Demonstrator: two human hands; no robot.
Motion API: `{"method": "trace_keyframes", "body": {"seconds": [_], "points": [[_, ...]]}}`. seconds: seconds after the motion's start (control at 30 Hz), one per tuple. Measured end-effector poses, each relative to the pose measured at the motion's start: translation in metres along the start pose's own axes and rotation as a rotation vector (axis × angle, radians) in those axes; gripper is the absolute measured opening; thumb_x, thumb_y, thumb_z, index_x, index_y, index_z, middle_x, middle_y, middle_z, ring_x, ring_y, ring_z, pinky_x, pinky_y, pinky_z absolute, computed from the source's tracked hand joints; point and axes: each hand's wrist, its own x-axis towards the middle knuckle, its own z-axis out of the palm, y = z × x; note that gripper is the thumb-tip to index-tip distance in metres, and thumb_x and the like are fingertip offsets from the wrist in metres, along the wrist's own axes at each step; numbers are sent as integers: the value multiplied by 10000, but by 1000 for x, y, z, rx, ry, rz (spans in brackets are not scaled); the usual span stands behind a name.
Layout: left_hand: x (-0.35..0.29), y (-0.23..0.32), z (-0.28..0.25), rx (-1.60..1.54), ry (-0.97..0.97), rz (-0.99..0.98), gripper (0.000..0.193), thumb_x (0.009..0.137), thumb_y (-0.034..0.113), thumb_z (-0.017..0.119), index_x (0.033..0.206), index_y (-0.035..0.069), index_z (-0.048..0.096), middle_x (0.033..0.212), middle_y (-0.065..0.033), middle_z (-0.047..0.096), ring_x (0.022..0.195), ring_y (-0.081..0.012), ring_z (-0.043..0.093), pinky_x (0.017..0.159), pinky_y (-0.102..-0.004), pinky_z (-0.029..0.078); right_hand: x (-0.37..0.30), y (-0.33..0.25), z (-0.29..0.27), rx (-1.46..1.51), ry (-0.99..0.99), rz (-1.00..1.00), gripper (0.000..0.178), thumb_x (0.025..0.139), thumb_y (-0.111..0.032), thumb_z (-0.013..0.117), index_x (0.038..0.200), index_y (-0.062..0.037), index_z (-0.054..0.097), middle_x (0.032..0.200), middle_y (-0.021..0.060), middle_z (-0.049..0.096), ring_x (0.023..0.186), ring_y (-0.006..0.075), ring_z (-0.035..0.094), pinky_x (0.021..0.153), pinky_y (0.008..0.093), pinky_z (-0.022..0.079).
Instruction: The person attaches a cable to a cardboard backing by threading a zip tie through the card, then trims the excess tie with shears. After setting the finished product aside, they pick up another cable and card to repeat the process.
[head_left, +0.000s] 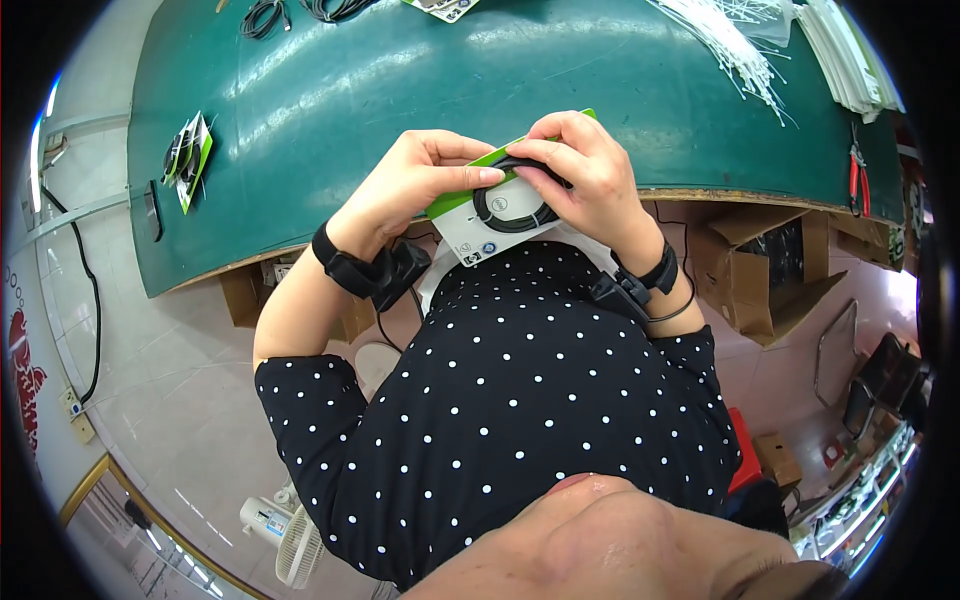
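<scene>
At the upper centre of the frame, if our right hand [590,172] eased too far, the black cable coil [520,224] could spring off the green-and-white card [461,228]. That hand pinches the coil between thumb and bent fingers; our left hand [425,172] pinches the card's upper edge, thumb in front. Beyond lies the green bench [345,115], white cable ties [722,45] strewn at the upper right
</scene>
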Motion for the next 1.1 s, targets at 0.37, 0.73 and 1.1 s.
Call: {"method": "trace_keyframes", "body": {"seconds": [0.37,0.73,1.1], "points": [[-10,-9,4,-50,77,78,258,780,33,731,1018,-43,666,915,-95,692,824,-126,648,749,-250,522,8,-9,-11,55,-113,-4,192,690,-55,747,868,-68,678,865,40,589,747,210,575,624,298,464],[-10,-21,4,-47,114,178,233,760,-28,733,982,-41,665,901,-104,690,796,-124,653,723,-238,537,14,-15,-13,23,-153,-36,110,703,-103,734,780,-81,658,795,8,578,682,186,559,574,302,449],[-15,-21,0,104,173,283,243,751,-37,736,985,-44,670,902,-100,691,813,-115,648,732,-231,528,22,-24,-16,-50,-175,-93,100,727,-106,717,798,-80,653,787,9,566,672,191,554,567,311,444]]}}
